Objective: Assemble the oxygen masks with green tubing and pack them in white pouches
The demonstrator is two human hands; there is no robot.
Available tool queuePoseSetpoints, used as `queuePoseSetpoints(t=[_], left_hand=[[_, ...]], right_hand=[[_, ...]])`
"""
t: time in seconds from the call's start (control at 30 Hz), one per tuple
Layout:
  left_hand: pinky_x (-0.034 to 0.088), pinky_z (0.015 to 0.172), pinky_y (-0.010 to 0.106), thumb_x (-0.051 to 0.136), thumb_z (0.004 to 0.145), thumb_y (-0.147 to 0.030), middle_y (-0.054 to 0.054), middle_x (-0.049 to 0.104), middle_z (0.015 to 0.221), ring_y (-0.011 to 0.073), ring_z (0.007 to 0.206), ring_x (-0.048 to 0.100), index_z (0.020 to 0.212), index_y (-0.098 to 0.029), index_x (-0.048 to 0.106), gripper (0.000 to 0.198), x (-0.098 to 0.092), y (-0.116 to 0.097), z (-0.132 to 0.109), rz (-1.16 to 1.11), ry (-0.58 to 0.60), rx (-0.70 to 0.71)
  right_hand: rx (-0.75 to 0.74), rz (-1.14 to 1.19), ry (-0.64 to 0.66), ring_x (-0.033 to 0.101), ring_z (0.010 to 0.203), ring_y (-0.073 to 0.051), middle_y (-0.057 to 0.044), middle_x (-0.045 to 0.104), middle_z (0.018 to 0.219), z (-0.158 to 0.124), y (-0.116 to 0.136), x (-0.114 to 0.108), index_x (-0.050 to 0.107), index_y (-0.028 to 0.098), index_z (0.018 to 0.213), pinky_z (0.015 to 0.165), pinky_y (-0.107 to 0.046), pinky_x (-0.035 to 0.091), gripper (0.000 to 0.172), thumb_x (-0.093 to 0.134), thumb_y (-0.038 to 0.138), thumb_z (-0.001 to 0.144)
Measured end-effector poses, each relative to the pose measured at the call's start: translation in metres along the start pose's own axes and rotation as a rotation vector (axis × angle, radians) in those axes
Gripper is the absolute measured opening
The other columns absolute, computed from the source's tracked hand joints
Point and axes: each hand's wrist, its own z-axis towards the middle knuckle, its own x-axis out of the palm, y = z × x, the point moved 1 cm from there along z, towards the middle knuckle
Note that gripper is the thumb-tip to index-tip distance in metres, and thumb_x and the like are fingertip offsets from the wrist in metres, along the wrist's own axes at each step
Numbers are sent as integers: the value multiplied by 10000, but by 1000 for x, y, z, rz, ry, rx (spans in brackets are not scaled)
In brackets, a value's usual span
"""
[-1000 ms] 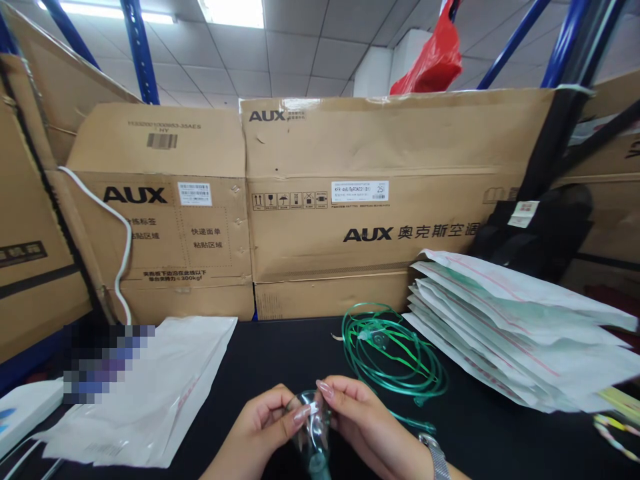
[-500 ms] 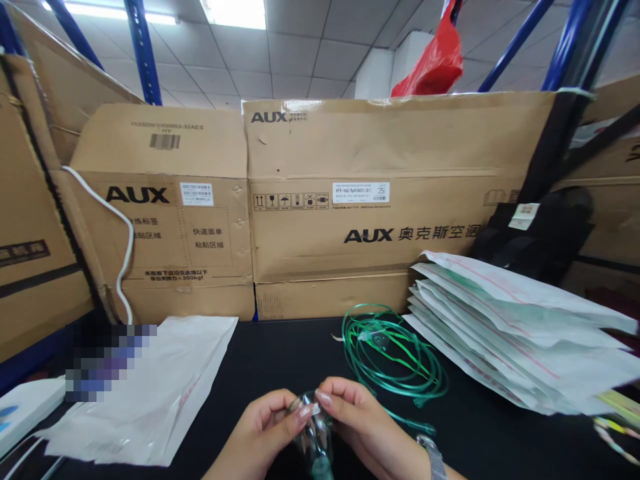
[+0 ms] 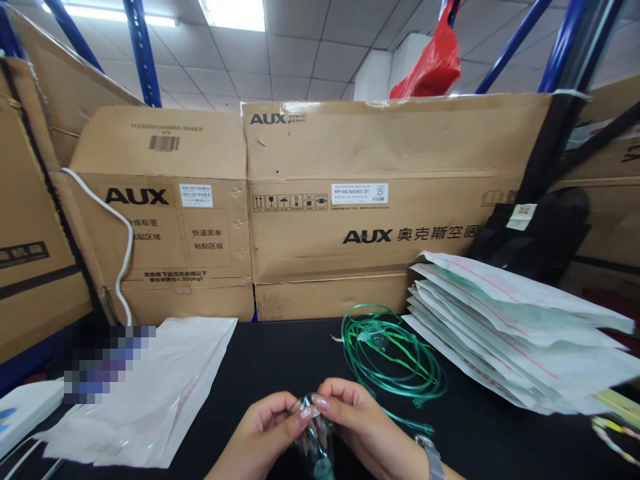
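A clear, cup-shaped plastic piece with a green end (image 3: pixel 314 441) is held over the black tabletop (image 3: pixel 285 353); the left hand (image 3: pixel 270 427) and the right hand (image 3: pixel 353 410) pinch its upper edge. Beyond lies a coil of green plastic tubing (image 3: pixel 425 389). Behind, a wide brown cardboard box (image 3: pixel 300 250) reads "AUX 奥克斯空调", its white paper label (image 3: pixel 360 193) "KFR-46G/BpR3AES1(B1)"; a smaller brown carton (image 3: pixel 150 250) reads "AUX".

aux on cardbd boxes (image 3: pixel 395 217)
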Motion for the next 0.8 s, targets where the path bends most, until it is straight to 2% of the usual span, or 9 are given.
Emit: queuePoseSetpoints(t=[0.2,0.33,0.43,0.7,0.8], left_hand=[[374,614,222,740,608,-344,-6,604,600,103,596,505,615,-141,662,218,0,1,0,-84,29,-15],[431,738,316,671,673,-405,65,682,719,183,722,599,757,-137,703,282,0,0,1,-239,116,-63],[437,780,335,635,712,-392,91,705,811,214,816,615,769,-135,711,274,1,-2,-1,-299,168,-85],[449,800,316,617,736,-374,93,712,844,196,829,622,806,-117,708,281,1,-4,-1,-305,199,-104],[462,742,301,658,696,-383,68,702,741,167,731,621,760,-122,704,273,-3,2,1,-222,157,-107]], right_hand=[[18,18,2,513,583,-94,5,590,610,0,0,0,571,120,642,597,-227,348,242,725,307,650],[36,152,0,520,549,-94,7,582,584,1,1,0,551,128,619,572,-228,374,227,704,285,678],[45,229,-13,536,537,-94,14,574,566,2,0,-2,556,124,618,563,-224,394,203,713,244,664],[74,242,-36,565,552,-95,13,587,576,5,-3,-6,592,109,642,578,-220,414,169,728,209,640],[67,174,-11,543,541,-86,9,585,581,5,-3,-7,592,110,632,566,-213,393,190,723,247,646]])
